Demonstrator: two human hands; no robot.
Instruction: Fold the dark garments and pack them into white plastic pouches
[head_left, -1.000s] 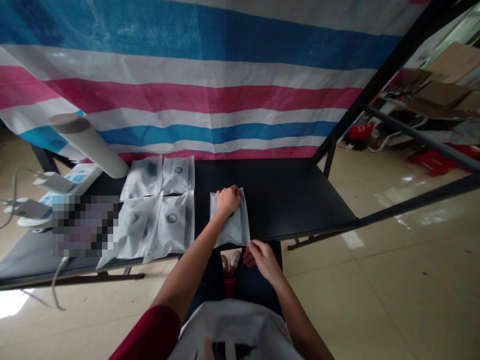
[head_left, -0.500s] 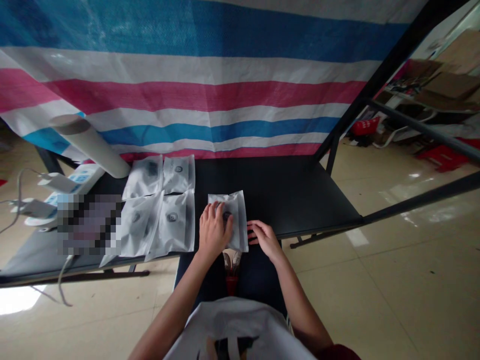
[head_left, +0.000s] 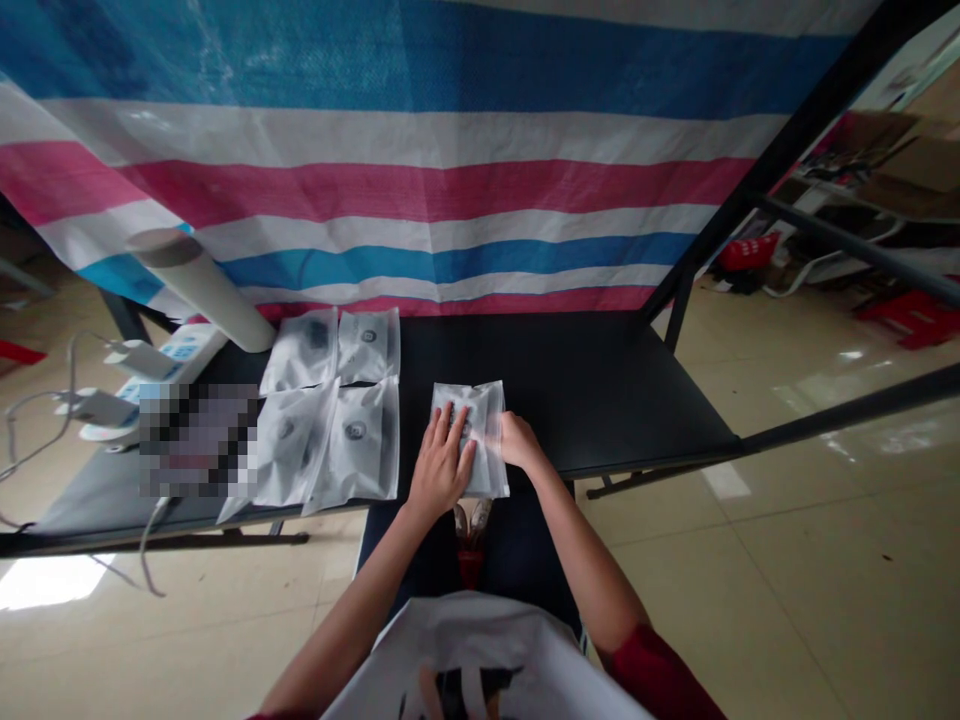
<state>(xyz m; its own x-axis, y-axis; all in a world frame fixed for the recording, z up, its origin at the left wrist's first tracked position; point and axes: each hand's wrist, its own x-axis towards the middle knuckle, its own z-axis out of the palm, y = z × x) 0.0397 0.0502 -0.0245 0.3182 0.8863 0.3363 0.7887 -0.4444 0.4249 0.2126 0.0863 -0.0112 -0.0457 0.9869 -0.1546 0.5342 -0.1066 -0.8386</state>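
Observation:
A frosted zip bag with a dark round logo lies near the front edge of the black table, something bulky inside it. My left hand rests flat on its left and middle part, fingers spread over the logo. At the bag's right edge, my right hand has its fingers curled in on the side strip; the fingertips are smeared by motion. To the left lie more filled frosted bags in two rows: a front bag, another front bag, and behind them a rear bag and its neighbour.
A pale cylinder stands at the back left beside a power strip with plugged-in chargers. A pixelated patch covers something with a cable. Behind the black table hangs a striped sheet; a metal frame rises at right.
My right hand has moved up and onto the bag's right edge, its fingers curling in. My left hand has flattened on the bag. The whole view has shifted slightly.

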